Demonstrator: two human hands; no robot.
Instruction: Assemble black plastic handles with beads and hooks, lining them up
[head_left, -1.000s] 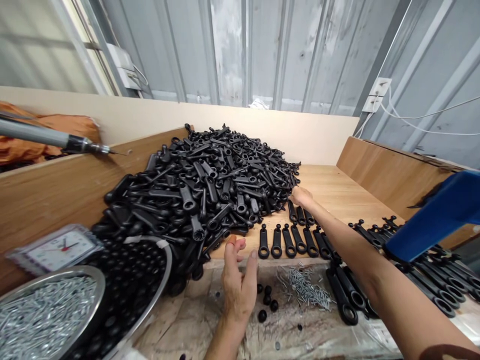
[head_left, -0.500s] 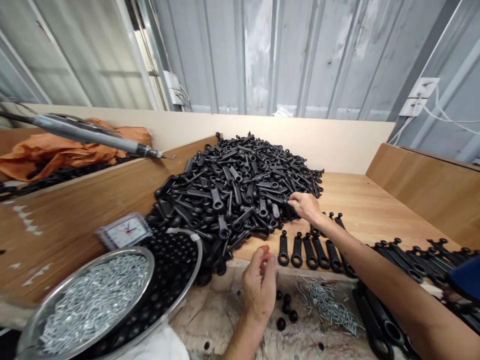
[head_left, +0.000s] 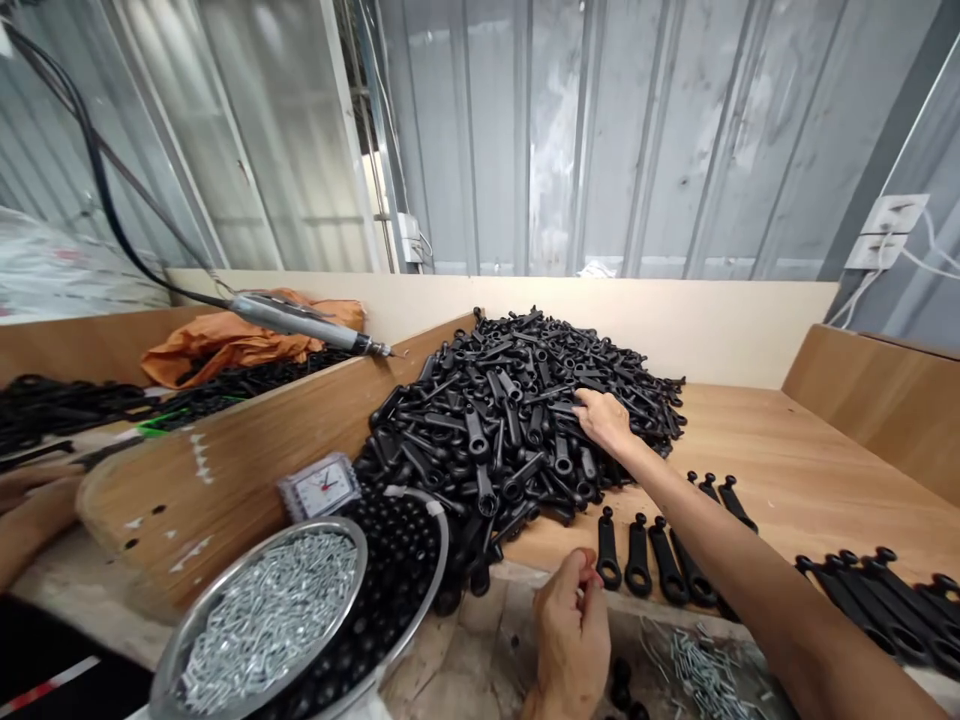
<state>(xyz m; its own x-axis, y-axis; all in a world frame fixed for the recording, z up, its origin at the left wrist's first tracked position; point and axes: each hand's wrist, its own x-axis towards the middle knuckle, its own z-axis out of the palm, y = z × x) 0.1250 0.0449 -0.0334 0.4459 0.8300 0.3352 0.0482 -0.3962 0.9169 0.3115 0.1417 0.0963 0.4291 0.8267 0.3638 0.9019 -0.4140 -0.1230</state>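
Your right hand lies spread on the heap of black handles; tug one and the tangle could slide onto the row of handles beside your left. Your left hand pinches something too small to identify, which could slip among the screws beside it on the worktop.

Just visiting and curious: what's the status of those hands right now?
Right hand resting on the pile of black parts, grip unclear. Left hand pinched shut near the row of parts. Nothing in the way.
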